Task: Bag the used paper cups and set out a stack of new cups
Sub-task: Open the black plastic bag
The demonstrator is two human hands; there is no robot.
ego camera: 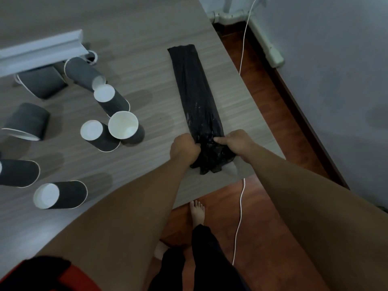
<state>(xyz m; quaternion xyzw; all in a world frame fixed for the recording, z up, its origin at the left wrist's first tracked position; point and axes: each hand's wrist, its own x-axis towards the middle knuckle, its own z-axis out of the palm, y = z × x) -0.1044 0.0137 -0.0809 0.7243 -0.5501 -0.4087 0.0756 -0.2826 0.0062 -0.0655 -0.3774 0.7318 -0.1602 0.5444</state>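
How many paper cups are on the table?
9, maybe more hidden: three by the white rail (), three mid-table (), three left ().

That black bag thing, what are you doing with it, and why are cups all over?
A person grips the near end of a long, folded black bag with the left hand and the right hand, on the grey table near its edge. The bag looks unopened. The dark paper cups lie scattered to the left, most tipped over, one upright. None is bagged yet.
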